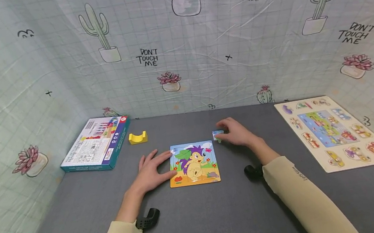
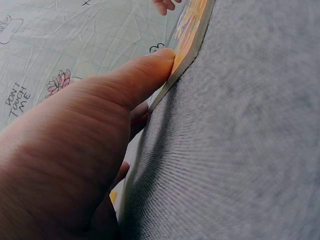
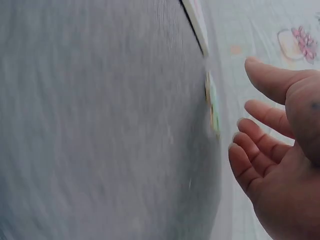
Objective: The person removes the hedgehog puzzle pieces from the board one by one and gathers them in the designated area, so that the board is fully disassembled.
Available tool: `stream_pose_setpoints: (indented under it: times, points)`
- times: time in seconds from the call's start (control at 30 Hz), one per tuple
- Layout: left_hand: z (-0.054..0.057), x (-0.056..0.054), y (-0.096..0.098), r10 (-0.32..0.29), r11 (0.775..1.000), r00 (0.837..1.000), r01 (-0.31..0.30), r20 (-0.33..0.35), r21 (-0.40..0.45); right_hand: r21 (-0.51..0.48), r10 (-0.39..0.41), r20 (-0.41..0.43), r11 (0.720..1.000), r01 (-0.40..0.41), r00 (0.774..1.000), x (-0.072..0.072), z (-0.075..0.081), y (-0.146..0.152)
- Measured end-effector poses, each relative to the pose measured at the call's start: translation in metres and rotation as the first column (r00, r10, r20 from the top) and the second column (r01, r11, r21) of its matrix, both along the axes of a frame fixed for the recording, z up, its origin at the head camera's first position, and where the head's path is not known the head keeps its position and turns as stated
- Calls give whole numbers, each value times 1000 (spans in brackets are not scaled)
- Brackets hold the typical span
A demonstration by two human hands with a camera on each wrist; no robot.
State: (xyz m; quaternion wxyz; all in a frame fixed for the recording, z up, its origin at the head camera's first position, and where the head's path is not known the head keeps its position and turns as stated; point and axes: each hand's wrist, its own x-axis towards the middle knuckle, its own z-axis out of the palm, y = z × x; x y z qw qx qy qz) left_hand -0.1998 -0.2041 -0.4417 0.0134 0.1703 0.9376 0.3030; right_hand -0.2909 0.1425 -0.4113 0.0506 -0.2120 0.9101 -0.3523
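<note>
Head view: the left hand, fingers spread, rests thumb and fingertip on the left edge of the puzzle. The right hand (loosely parted, holding nothing) is near a piece just beyond the puzzle's far right corner. Left of the puzzle are a block and box; right, a board.

A square puzzle board is lying flat, showing a purple-spined hedgehog with a green leaf, red flowers around it and an orange strip below. Just beyond the board's far right corner, a small blue-and-white piece is resting, partly hidden.
</note>
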Motion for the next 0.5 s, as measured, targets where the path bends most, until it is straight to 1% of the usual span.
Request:
stream_pose_setpoints:
  times: [0.1,0.23,0.5]
  points:
    - [0,0,0,0,1000,1000,0,-1,-2,2,18,-18,1000,-18,1000,4,1,-9]
    - [0,0,0,-1,1000,1000,1,-6,-7,10,33,-23,999,-33,999,9,3,-22]
    - [0,0,0,0,1000,1000,0,-6,-10,-14,73,-1,997,-73,997,15,5,-47]
